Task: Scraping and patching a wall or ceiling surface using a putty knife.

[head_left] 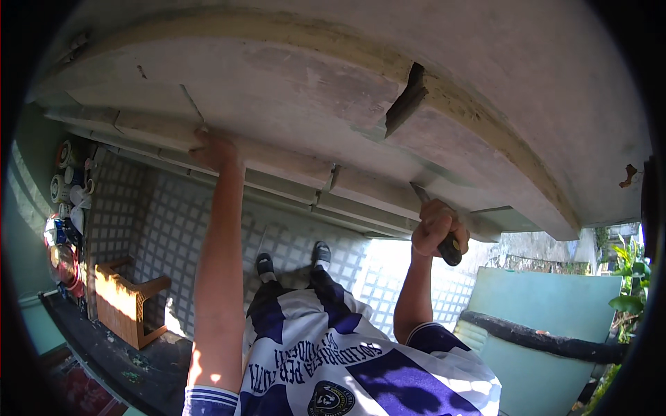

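Right fingers (pixel 437 223) tight around a dark-handled tool (pixel 451 254).

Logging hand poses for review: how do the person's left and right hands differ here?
The left hand is spread against the pale beam; the right hand curls into a fist. The left hand shows no tool; the right hand grips a bladed tool. Both are bare and raised.

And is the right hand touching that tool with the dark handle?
Touching. The head view shows it: the right hand is closed around the dark-handled tool, with the blade sticking out above the fist and the handle's end below.
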Motion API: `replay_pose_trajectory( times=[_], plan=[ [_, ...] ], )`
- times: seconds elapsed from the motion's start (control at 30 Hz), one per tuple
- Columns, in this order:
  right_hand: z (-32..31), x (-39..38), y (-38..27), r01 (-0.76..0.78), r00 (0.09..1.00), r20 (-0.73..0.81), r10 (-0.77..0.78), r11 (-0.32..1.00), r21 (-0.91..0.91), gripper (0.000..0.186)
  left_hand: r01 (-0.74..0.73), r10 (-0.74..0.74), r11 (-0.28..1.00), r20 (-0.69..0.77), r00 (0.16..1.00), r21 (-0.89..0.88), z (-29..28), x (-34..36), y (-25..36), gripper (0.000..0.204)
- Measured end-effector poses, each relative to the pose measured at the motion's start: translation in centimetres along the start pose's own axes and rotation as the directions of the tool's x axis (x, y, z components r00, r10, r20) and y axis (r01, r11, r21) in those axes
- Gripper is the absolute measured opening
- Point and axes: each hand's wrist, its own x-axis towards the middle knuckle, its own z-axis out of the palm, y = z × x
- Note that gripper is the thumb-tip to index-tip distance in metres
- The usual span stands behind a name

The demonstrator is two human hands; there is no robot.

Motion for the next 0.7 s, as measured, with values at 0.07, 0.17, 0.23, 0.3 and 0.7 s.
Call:
replay_pose_trajectory(
  times=[0.07,0.17,0.23,0.3,0.7],
  plan=[
    [-0.6,-0.5,0.8,-0.003,1.000,-0.028,0.005,0.998,0.064,0.035,-0.007,0.007,1.000,-0.011,1.000,0.029,0.0,0.2,0.0,0.079],
    [-0.8,0.5,0.0,0.027,0.999,-0.018,-0.026,0.999,0.029,0.035,0.011,-0.010,1.000,0.046,0.999,-0.029,-0.3,0.0,-0.1,0.082],
    [-1.7,0.5,-0.2,0.018,1.000,-0.019,-0.017,0.999,0.046,0.035,0.004,-0.004,1.000,-0.001,1.000,-0.022,-0.1,-0.2,0.2,0.084],
    [-1.4,0.6,0.4,0.051,0.998,-0.048,-0.047,0.996,0.073,0.036,0.004,-0.003,0.999,0.013,1.000,-0.034,0.0,-0.2,0.4,0.084],
    [-1.8,2.0,0.8,-0.146,0.989,-0.011,0.147,0.985,0.088,0.039,-0.009,0.011,0.998,0.046,0.999,-0.057,-0.2,0.4,0.2,0.086]
  ],
)
